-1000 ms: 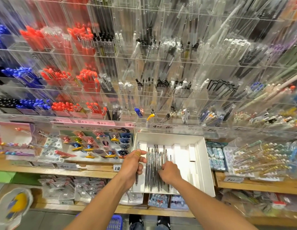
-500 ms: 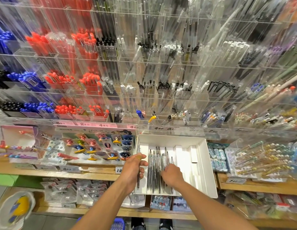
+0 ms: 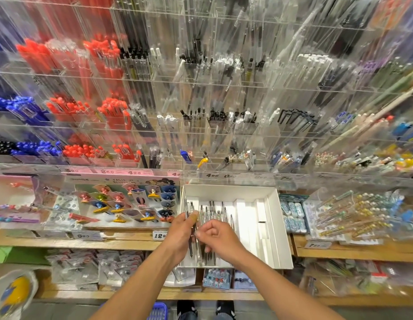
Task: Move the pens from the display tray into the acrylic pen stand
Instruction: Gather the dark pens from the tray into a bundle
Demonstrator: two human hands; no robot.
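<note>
Head cam looks down at a white display tray on a wooden shelf, clear pens lying in its left half. Left hand grips a few pens upright-ish over the tray's left edge, right hand pinches one right beside it. Acrylic pen stand fills the wall above, stuffed with red pens and blue pens.

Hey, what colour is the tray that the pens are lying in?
White: the display tray is plain white inside and out, seen in the head view.
</note>
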